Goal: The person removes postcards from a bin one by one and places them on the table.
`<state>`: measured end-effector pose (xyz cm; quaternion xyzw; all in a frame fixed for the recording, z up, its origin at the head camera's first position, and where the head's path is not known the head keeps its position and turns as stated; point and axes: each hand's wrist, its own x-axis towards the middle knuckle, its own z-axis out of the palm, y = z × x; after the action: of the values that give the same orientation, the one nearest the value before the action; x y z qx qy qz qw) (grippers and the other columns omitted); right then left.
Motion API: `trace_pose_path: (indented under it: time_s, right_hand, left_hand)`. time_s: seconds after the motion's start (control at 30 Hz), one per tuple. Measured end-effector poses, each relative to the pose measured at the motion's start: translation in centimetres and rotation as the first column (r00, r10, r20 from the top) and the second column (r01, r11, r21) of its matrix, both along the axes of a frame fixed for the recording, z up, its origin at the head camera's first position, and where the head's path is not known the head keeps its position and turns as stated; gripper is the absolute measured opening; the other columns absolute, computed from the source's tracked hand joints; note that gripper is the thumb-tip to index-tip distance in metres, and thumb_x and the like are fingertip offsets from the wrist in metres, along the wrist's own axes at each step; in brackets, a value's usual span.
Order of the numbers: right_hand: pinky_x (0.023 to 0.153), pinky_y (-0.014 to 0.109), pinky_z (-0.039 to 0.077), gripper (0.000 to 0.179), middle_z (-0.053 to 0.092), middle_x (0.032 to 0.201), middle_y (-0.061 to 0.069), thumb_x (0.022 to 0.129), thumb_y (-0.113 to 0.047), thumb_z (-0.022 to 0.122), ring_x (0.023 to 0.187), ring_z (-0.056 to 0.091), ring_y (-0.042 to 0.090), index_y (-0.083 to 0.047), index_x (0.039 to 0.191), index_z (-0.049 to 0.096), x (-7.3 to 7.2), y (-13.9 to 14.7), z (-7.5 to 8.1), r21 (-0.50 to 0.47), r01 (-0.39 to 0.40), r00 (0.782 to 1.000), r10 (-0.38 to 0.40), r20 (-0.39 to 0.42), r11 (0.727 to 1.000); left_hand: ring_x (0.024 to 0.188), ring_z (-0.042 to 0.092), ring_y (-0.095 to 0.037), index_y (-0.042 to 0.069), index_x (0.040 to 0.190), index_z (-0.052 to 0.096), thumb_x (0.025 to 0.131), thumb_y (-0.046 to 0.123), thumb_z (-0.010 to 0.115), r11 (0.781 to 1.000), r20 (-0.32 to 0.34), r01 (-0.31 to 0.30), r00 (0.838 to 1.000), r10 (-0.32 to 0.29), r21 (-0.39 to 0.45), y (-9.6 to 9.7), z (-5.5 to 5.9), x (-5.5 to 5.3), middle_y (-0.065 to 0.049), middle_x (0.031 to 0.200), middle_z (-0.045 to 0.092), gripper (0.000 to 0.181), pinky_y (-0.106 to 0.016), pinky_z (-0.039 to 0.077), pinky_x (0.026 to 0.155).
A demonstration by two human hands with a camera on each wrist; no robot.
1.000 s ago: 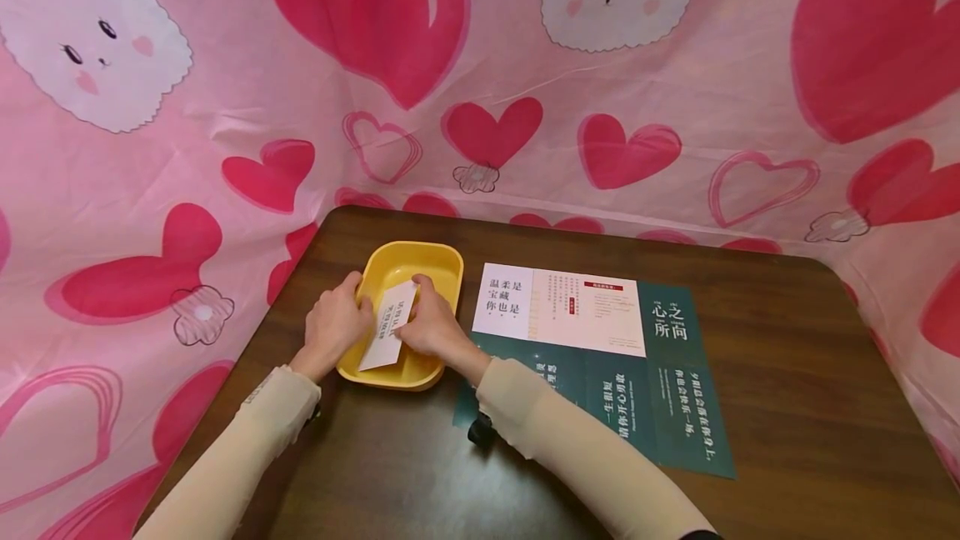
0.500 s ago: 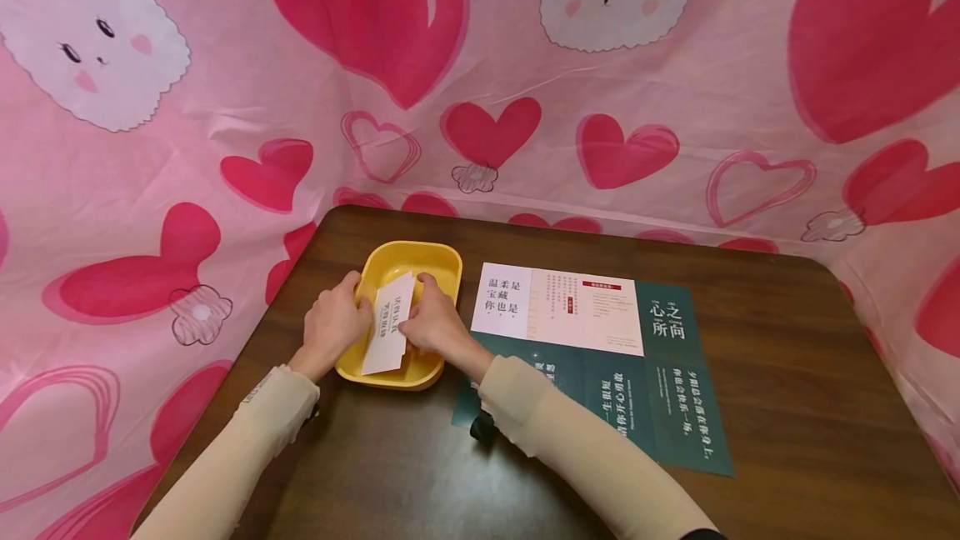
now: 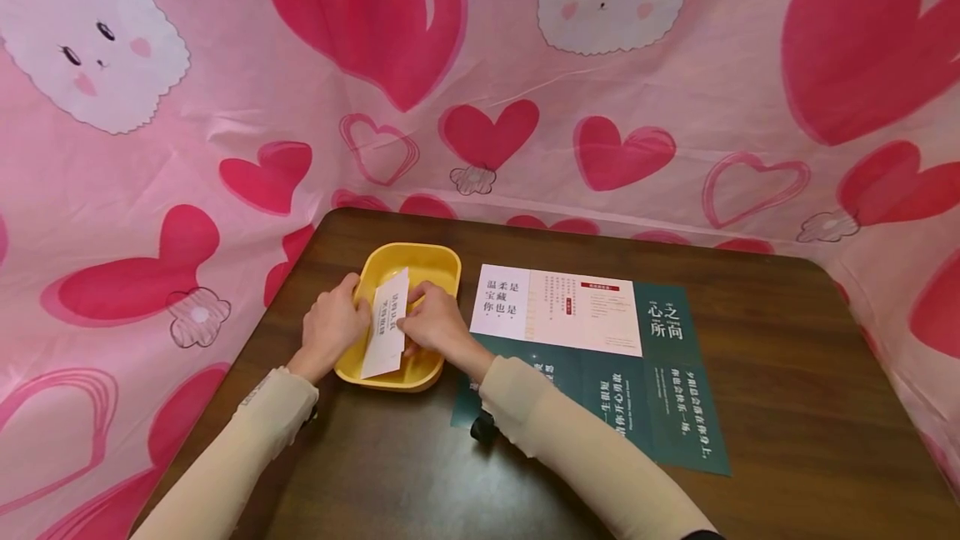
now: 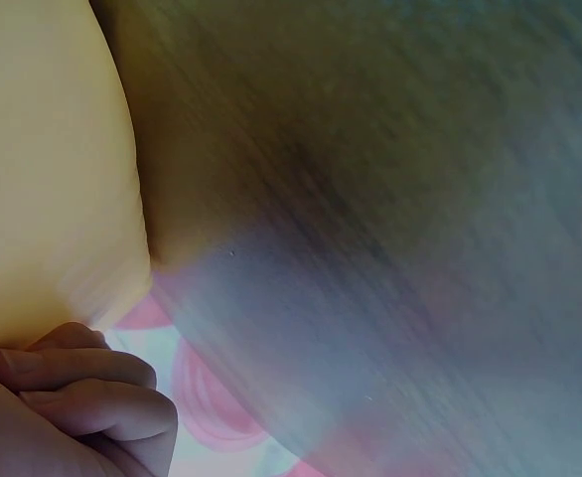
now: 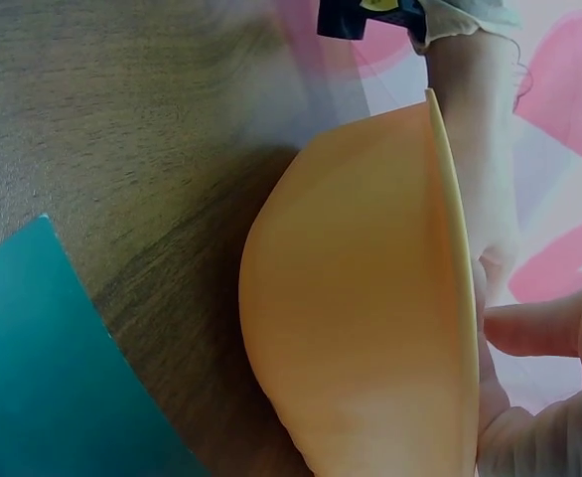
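White folded card (image 3: 387, 325) w/ dark printed characters sits tilted over the yellow tray (image 3: 417, 259), long edge running near-to-far, its near end past the tray's near-left rim. Both hands are on it. Left hand (image 3: 332, 327) holds the card's left edge, fingers curled over the tray's left rim; the left wrist view shows curled fingers (image 4: 82, 397) against the yellow wall. Right hand (image 3: 432, 325) pinches the card's right edge, thumb & fingers bent round it, hand inside the tray. Tray stands at the left side of the dark wooden table (image 3: 787, 407), near the far-left corner. Just right of the tray: 1 white-and-green leaflet (image 3: 585, 315) lying flat, unfolded, and a 2nd dark green sheet (image 3: 675, 415) nearer, partly under it & under the right forearm. Pink cloth w/ red hearts (image 3: 480, 65) hangs behind & around the table.
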<state>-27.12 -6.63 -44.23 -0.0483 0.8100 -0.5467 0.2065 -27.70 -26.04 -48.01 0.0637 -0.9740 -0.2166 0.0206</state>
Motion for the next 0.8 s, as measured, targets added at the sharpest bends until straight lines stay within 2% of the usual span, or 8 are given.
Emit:
trace_pose_path:
  time_s: [0.23, 0.53, 0.8]
  right_hand:
    - [0.065, 0.045, 0.062, 0.026, 0.069, 0.071, 0.009, 0.094, -0.008, 0.078, 0.054, 0.070, 0.029, -0.002, 0.112, 0.061, -0.03, 0.29, -0.09, -0.021, 0.002, 1.000, -0.002, -0.006, 1.000]
    - [0.068, 0.045, 0.061, 0.025, 0.066, 0.069, 0.010, 0.095, -0.011, 0.078, 0.067, 0.073, 0.040, -0.002, 0.114, 0.064, 0.05, 0.35, 0.11, 0.014, 0.003, 1.000, -0.003, -0.013, 1.000]
    - [0.066, 0.043, 0.062, 0.023, 0.066, 0.067, 0.010, 0.097, -0.012, 0.076, 0.059, 0.071, 0.034, -0.002, 0.115, 0.065, 0.05, 0.36, 0.12, 0.022, 0.005, 1.000, -0.005, 0.002, 1.000]
  left_hand:
    - [0.071, 0.064, -0.035, 0.004, 0.141, 0.051, 0.102, 0.020, 0.058, 1.000, 0.015, -0.005, 1.000, 0.005, 0.000, 0.05, -0.02, -0.01, -0.023, 0.103, 0.068, 0.043, -0.047, 0.056, 0.065]
    - [0.071, 0.063, -0.033, 0.004, 0.143, 0.050, 0.102, 0.021, 0.060, 1.000, 0.027, -0.005, 1.000, 0.004, 0.014, -0.07, 0.06, -0.09, -0.023, 0.103, 0.068, 0.045, -0.045, 0.057, 0.065]
    - [0.071, 0.064, -0.034, 0.004, 0.142, 0.051, 0.102, 0.021, 0.059, 1.000, 0.021, -0.002, 1.000, 0.002, 0.005, -0.11, -0.13, -0.06, -0.023, 0.102, 0.068, 0.045, -0.048, 0.057, 0.067]
